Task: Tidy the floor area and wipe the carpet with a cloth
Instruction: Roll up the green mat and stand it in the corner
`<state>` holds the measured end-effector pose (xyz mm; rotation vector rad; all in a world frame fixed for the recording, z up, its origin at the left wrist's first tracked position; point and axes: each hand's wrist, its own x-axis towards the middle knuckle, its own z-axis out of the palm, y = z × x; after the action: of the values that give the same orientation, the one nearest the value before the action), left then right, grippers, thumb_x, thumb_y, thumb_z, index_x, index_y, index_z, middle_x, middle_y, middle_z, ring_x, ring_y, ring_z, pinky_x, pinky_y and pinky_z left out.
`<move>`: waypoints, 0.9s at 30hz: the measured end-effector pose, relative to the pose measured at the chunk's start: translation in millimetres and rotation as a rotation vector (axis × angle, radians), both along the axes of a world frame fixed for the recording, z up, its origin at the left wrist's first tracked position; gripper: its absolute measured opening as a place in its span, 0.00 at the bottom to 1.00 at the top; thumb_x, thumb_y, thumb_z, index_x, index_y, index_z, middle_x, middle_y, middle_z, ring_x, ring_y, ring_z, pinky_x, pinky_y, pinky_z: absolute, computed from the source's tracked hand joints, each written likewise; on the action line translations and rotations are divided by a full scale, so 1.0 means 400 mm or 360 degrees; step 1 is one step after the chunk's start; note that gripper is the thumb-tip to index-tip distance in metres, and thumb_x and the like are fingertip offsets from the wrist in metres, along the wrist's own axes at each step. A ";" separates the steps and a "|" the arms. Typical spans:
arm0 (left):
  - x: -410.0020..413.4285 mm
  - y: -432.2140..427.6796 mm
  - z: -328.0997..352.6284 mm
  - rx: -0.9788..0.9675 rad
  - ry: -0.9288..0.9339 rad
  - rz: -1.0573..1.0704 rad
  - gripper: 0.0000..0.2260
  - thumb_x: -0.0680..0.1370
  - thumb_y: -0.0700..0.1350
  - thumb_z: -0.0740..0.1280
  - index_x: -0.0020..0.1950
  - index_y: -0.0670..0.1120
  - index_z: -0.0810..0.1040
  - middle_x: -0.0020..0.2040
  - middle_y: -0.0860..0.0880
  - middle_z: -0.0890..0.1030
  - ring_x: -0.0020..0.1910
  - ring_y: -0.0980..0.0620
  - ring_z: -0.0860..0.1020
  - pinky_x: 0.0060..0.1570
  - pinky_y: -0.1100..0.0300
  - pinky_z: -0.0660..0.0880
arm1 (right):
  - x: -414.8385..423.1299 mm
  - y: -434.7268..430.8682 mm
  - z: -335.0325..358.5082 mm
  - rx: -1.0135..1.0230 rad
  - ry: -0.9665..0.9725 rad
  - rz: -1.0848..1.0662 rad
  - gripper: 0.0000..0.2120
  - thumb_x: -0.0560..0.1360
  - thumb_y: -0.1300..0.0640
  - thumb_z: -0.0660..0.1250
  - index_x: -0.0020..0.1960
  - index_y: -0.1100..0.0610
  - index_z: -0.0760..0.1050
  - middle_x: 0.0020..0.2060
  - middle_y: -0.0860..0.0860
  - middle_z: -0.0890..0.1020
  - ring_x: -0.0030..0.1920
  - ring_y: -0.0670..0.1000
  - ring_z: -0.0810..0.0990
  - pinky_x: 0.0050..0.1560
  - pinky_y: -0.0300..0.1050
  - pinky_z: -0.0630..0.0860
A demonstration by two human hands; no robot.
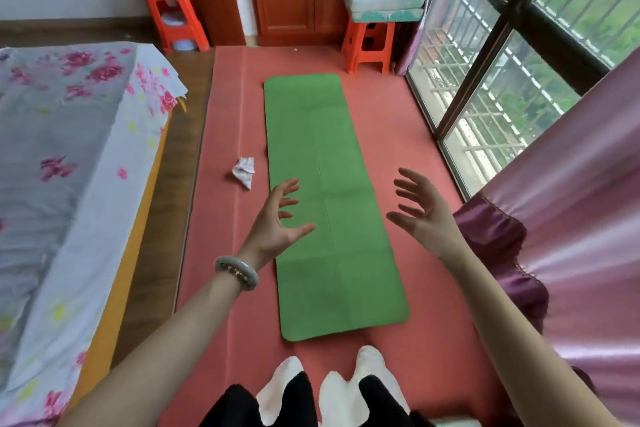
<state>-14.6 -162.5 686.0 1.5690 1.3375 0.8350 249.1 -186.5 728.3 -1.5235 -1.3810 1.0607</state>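
Head view: you stood at the near end of the mat (329, 149), nothing held.

Your left hand (277, 224) and right hand (424, 215) hovered above the mat with fingers spread, each grip released and empty. The cloth (244, 173) lay crumpled on the carpet (391, 135), just left of the mat. Wiping looked not yet begun. You would have done well to lift the mat clear first, then bunch the cloth firmly and wipe in straight, overlapping passes.
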 end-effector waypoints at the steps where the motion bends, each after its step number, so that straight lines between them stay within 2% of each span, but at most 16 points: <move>1: 0.014 -0.003 -0.016 -0.0011 0.0014 0.0046 0.37 0.69 0.41 0.76 0.73 0.52 0.60 0.67 0.54 0.69 0.61 0.59 0.71 0.58 0.65 0.70 | 0.015 0.010 -0.020 -0.0020 0.0003 0.0040 0.34 0.68 0.70 0.71 0.67 0.47 0.65 0.61 0.52 0.75 0.61 0.49 0.74 0.62 0.49 0.73; 7: 0.129 -0.055 -0.155 -0.0176 0.0079 0.0350 0.37 0.69 0.40 0.75 0.73 0.51 0.60 0.69 0.51 0.68 0.63 0.54 0.71 0.62 0.59 0.70 | 0.150 0.055 -0.159 -0.0196 -0.0037 0.0284 0.33 0.69 0.71 0.70 0.68 0.53 0.65 0.60 0.52 0.75 0.59 0.50 0.74 0.62 0.49 0.73; 14: 0.214 -0.127 -0.348 -0.0396 0.0244 0.0459 0.35 0.69 0.39 0.75 0.72 0.47 0.62 0.69 0.49 0.68 0.62 0.54 0.71 0.60 0.60 0.70 | 0.277 0.080 -0.360 -0.0386 -0.0202 0.0384 0.31 0.68 0.68 0.72 0.67 0.51 0.67 0.59 0.50 0.76 0.59 0.50 0.75 0.60 0.50 0.74; 16: 0.211 -0.141 -0.405 -0.0453 0.0291 0.0456 0.34 0.70 0.39 0.75 0.72 0.48 0.62 0.69 0.49 0.68 0.62 0.53 0.71 0.60 0.59 0.71 | 0.281 0.082 -0.418 -0.0401 -0.0252 0.0398 0.30 0.68 0.68 0.72 0.67 0.53 0.68 0.59 0.50 0.76 0.58 0.50 0.76 0.60 0.50 0.74; 20: 0.215 -0.150 -0.592 -0.0659 0.0418 0.0407 0.33 0.71 0.40 0.73 0.72 0.49 0.63 0.68 0.48 0.69 0.62 0.53 0.71 0.60 0.57 0.71 | 0.294 0.082 -0.602 -0.0488 -0.0299 0.0363 0.28 0.68 0.67 0.72 0.66 0.55 0.70 0.58 0.48 0.76 0.57 0.50 0.76 0.58 0.47 0.74; 24: 0.214 -0.143 -0.815 -0.0779 0.0507 0.0370 0.33 0.71 0.41 0.73 0.72 0.49 0.62 0.68 0.47 0.68 0.63 0.52 0.70 0.62 0.49 0.71 | 0.302 0.076 -0.830 -0.0543 -0.0378 0.0389 0.27 0.68 0.66 0.72 0.65 0.56 0.71 0.56 0.45 0.76 0.56 0.47 0.75 0.56 0.41 0.72; 27: 0.215 -0.145 -1.000 -0.0852 0.0588 0.0343 0.33 0.71 0.41 0.73 0.72 0.49 0.62 0.69 0.47 0.67 0.63 0.50 0.70 0.63 0.48 0.70 | 0.310 0.067 -1.025 -0.0580 -0.0448 0.0401 0.26 0.68 0.66 0.72 0.64 0.56 0.72 0.57 0.47 0.77 0.55 0.48 0.75 0.55 0.42 0.72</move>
<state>71.3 -220.6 286.0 1.1956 1.8378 0.2667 373.2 -159.8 318.5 -1.8514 -1.6745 1.3492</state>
